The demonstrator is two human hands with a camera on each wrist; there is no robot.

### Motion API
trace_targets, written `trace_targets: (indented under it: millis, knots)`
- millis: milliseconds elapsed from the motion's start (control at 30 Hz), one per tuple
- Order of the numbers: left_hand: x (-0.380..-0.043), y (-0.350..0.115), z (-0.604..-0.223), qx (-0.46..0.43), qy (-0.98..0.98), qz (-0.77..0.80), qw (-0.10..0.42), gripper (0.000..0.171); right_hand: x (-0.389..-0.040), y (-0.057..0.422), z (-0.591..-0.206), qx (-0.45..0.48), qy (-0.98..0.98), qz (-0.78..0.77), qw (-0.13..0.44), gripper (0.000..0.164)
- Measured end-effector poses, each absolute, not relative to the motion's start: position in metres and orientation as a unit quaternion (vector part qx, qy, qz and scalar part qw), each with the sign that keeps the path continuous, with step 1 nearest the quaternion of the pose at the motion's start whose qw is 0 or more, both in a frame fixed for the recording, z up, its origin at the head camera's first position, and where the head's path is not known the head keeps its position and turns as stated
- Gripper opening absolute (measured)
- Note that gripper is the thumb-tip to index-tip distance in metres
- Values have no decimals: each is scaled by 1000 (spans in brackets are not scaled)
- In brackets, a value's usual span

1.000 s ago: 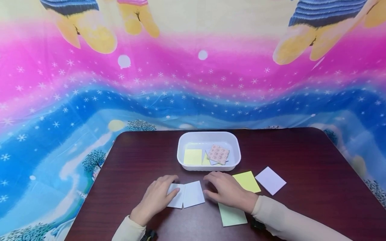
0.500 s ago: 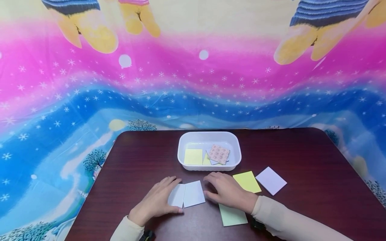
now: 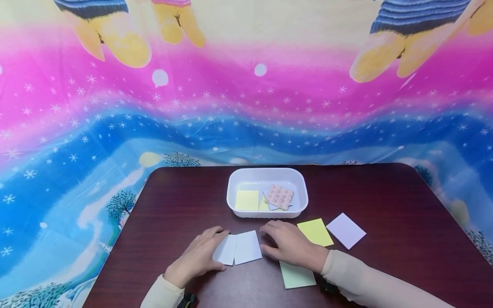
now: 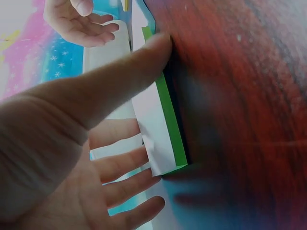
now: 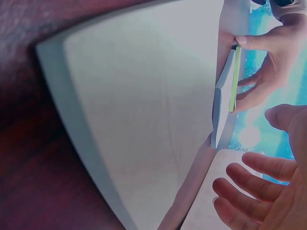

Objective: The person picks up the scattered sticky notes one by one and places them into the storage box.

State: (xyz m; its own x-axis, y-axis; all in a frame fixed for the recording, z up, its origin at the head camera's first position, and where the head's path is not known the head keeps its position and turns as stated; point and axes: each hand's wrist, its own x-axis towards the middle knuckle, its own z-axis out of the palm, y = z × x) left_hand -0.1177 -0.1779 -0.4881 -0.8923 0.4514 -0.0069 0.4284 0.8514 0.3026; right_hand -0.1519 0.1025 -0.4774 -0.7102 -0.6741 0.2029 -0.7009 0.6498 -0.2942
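Observation:
Two white sticky-note pads lie side by side on the dark table. My left hand (image 3: 196, 256) holds the left pad (image 3: 227, 250) by its edges, thumb at the near edge and fingers at the far one. In the left wrist view that pad shows a green side (image 4: 171, 120) under its white top. The right white pad (image 3: 248, 248) meets it at the near corner and slants slightly away. My right hand (image 3: 290, 244) hovers or rests just right of that pad, fingers loosely bent around nothing. Beneath its wrist lies a pale green pad (image 3: 297, 276), partly covered.
Behind my hands stands a white plastic tray (image 3: 266, 215) with a pale yellow pad (image 3: 247, 200), a pink patterned square (image 3: 280, 197) and partly hidden pads. A yellow pad (image 3: 316, 231) and a lilac pad (image 3: 345, 231) lie on the table (image 3: 385, 192) to the right.
My left thumb has come off the top of the left white pad and swung down to its near edge, then drawn in slightly. The right hand has stayed put.

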Motion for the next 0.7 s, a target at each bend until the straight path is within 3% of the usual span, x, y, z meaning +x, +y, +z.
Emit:
trace_targets:
  millis: [233,700]
  knots:
    - [-120,-179,-491,230,963,144,6,84,-152,100,-476,381,-906,180,34,35]
    - [-121,-179,-490,220,967,128,-2,85,-153,98,-476,373,-910,178,18,35]
